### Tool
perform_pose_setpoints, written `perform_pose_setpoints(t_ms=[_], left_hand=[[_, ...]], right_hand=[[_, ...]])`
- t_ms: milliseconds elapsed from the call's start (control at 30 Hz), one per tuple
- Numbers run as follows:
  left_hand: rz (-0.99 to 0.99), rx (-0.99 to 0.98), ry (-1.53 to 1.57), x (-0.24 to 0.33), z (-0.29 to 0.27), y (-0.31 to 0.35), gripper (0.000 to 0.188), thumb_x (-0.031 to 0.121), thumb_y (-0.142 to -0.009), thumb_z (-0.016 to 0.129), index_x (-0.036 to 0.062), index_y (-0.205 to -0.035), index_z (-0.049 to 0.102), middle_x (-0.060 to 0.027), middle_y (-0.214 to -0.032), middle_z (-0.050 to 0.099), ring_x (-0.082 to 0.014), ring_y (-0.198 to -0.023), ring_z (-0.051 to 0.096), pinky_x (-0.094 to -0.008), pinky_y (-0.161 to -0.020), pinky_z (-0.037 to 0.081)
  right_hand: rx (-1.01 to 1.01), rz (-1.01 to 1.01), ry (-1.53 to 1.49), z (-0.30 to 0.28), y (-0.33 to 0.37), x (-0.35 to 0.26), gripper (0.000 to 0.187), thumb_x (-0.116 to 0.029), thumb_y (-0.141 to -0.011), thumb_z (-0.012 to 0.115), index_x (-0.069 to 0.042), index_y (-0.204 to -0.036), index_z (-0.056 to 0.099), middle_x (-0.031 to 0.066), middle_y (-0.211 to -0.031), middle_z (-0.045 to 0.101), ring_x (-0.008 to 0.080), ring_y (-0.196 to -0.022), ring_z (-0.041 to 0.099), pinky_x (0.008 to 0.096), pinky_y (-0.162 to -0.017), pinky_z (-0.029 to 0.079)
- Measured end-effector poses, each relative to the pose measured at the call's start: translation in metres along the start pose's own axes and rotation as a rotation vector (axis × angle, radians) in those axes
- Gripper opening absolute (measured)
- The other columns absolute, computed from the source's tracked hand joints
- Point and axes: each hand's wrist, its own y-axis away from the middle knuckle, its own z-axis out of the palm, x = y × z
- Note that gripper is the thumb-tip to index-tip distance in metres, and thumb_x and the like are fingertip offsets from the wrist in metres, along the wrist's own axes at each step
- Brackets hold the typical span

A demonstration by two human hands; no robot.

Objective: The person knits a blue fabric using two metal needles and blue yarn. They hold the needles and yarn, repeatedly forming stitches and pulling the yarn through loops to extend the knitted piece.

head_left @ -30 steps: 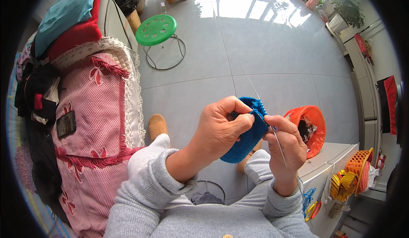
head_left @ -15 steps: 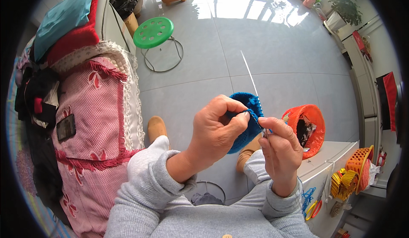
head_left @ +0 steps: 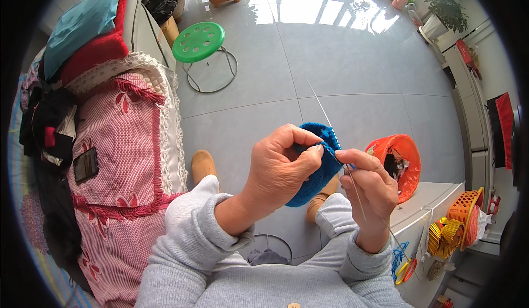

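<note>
Blue knitting (head_left: 314, 185) hangs between my hands over my lap, a row of its stitches strung on a thin metal knitting needle (head_left: 318, 102) that points away from me. My left hand (head_left: 284, 167) is closed, pinching the top edge of the knitting between thumb and forefinger. Close beside it, my right hand (head_left: 372, 184) is closed at the knitting's right edge, with a second thin needle (head_left: 357, 195) slanting down past its fingers. Another thin needle reaches from under the right hand toward the cabinet. The exact stitch at the fingertips is too small to make out.
An orange-lined bin (head_left: 409, 181) stands right of my knees, beside a white cabinet top (head_left: 441, 195) with scissors (head_left: 406, 271), blue yarn scraps (head_left: 399, 255) and an orange basket (head_left: 464, 205). Left is a pink-covered sofa (head_left: 118, 142) with a phone (head_left: 86, 165); a green stool (head_left: 199, 42) stands ahead.
My right hand has shifted slightly right and its needle now slants more. The far needle tip has dropped toward me, and the knitting's lower edge has swung left. My left hand stays nearly still.
</note>
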Motion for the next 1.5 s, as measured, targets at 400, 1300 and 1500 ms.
perform_pose_setpoints(t_ms=[400, 1300, 1500], left_hand=[[0.063, 0.077, -0.169, -0.011, 0.005, -0.002, 0.009, 0.004, -0.082, 0.070, 0.0005, -0.089, 0.065, -0.0028, -0.083, 0.059, -0.0057, -0.068, 0.054, -0.0207, -0.060, 0.046], [0.180, -0.250, -0.136, -0.026, 0.020, -0.005, 0.008, -0.002, -0.085, 0.063, 0.0005, -0.091, 0.067, -0.0005, -0.080, 0.059, -0.0054, -0.070, 0.052, -0.0215, -0.060, 0.043], [0.085, -0.281, -0.006, -0.030, 0.021, -0.006, 0.006, -0.001, -0.087, 0.062, -0.0003, -0.091, 0.067, 0.0004, -0.084, 0.059, -0.0046, -0.075, 0.054, -0.0202, -0.062, 0.046]], right_hand=[[0.030, -0.163, 0.232, 0.017, 0.003, 0.008, 0.017, 0.012, -0.083, 0.063, 0.002, -0.096, 0.058, 0.0198, -0.115, 0.060, 0.0252, -0.096, 0.061, 0.0304, -0.078, 0.051], [-0.168, 0.031, 0.313, -0.010, -0.014, 0.017, 0.068, -0.033, -0.048, 0.088, 0.001, -0.100, 0.059, 0.0154, -0.101, 0.053, 0.0293, -0.090, 0.055, 0.0381, -0.065, 0.049], [-0.049, -0.048, 0.261, -0.007, -0.013, 0.018, 0.070, -0.031, -0.045, 0.090, 0.001, -0.101, 0.062, 0.0140, -0.103, 0.052, 0.0285, -0.086, 0.054, 0.0382, -0.066, 0.050]])
